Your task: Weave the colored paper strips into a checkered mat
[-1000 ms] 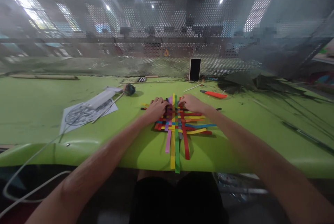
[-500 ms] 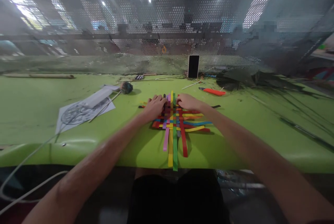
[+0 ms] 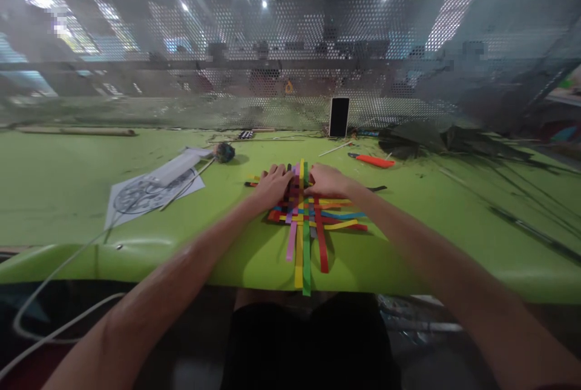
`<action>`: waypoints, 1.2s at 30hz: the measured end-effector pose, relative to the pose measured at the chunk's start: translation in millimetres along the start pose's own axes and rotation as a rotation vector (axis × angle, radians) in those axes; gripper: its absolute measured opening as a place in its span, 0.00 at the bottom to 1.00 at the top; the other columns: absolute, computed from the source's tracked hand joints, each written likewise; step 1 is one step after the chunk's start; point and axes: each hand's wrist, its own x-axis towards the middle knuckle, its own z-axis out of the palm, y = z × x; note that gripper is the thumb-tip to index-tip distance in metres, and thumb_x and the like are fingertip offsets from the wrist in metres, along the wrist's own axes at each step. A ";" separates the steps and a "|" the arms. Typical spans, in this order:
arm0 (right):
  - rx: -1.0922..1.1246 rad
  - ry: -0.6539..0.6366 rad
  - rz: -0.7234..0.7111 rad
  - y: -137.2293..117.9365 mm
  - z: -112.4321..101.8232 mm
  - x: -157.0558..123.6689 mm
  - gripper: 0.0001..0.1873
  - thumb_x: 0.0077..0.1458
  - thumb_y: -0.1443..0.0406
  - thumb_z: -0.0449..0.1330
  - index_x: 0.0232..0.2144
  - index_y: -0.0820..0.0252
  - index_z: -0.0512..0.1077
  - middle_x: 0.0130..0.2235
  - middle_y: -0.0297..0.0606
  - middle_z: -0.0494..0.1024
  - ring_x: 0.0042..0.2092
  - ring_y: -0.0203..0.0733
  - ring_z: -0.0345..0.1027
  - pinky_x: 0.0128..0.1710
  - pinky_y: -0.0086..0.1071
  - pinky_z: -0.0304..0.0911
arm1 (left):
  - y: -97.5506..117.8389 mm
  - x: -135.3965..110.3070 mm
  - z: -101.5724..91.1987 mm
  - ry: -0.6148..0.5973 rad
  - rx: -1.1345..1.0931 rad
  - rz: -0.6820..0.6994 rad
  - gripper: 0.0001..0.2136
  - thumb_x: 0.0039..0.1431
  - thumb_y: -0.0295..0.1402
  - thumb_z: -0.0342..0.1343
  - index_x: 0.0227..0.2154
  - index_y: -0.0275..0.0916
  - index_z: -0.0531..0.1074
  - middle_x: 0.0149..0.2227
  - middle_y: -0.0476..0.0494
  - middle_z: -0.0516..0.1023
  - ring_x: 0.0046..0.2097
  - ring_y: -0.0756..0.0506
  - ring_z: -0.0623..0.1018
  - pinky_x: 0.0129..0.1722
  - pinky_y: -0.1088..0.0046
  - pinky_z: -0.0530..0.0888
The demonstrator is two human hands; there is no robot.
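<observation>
A loose weave of coloured flat strips (image 3: 299,218) lies on the table before me. Pink, yellow, green and red strips run lengthwise, their long ends pointing towards me; red, yellow, orange, blue and black ones cross them. At the weave's far left part, my left hand (image 3: 273,186) is closed, its bent fingers on the strips beside a dark upright one. My right hand (image 3: 329,181) is closed at the far right part, thumb and fingers pinching by the green strip (image 3: 306,257). Its fingers hide the exact strip held and the far end of the red strip (image 3: 322,244).
A printed paper sheet (image 3: 136,197) lies to the left, with a stick-handled round dark object (image 3: 224,152) behind it. An orange-handled cutter (image 3: 374,161) is behind my right hand. A phone (image 3: 339,117) leans against the perforated screen (image 3: 290,45). Dark dried leaves (image 3: 417,137) are at back right.
My right hand has shifted slightly left over the weave, its thumb now nearer the green strip. My left hand stays on the strips. The whole view has shifted slightly.
</observation>
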 end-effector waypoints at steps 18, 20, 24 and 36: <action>-0.014 -0.003 0.049 -0.8 1.9 -0.2 0.20 0.51 0.50 0.69 0.31 0.63 0.76 0.32 0.41 0.78 0.31 0.41 0.68 0.29 0.32 0.52 | -62.5 -40.8 -31.1 0.292 -0.266 -0.045 0.09 0.64 0.30 0.49 0.40 0.37 0.74 0.39 0.41 0.73 0.44 0.42 0.73 0.48 0.63 0.72; -0.007 -0.011 0.039 -0.6 1.8 -0.8 0.20 0.52 0.50 0.69 0.29 0.62 0.75 0.30 0.39 0.77 0.29 0.39 0.66 0.29 0.31 0.51 | -63.7 -53.7 -26.5 0.239 -0.269 -0.037 0.09 0.64 0.34 0.52 0.39 0.38 0.75 0.39 0.41 0.74 0.44 0.40 0.74 0.48 0.62 0.72; 0.025 -0.023 0.000 2.4 0.1 -3.0 0.18 0.51 0.52 0.69 0.28 0.62 0.73 0.27 0.34 0.73 0.28 0.36 0.61 0.29 0.30 0.49 | -63.4 -74.8 -24.3 0.191 -0.249 -0.072 0.11 0.63 0.38 0.54 0.43 0.39 0.75 0.42 0.39 0.76 0.47 0.38 0.74 0.51 0.57 0.71; 0.164 -0.276 -0.403 21.3 -21.6 -3.1 0.15 0.46 0.63 0.70 0.39 0.61 0.77 0.39 0.36 0.78 0.41 0.43 0.68 0.40 0.30 0.59 | 16.2 -145.3 -53.1 0.136 -0.227 0.091 0.06 0.69 0.33 0.56 0.38 0.41 0.77 0.39 0.45 0.77 0.43 0.41 0.73 0.45 0.63 0.66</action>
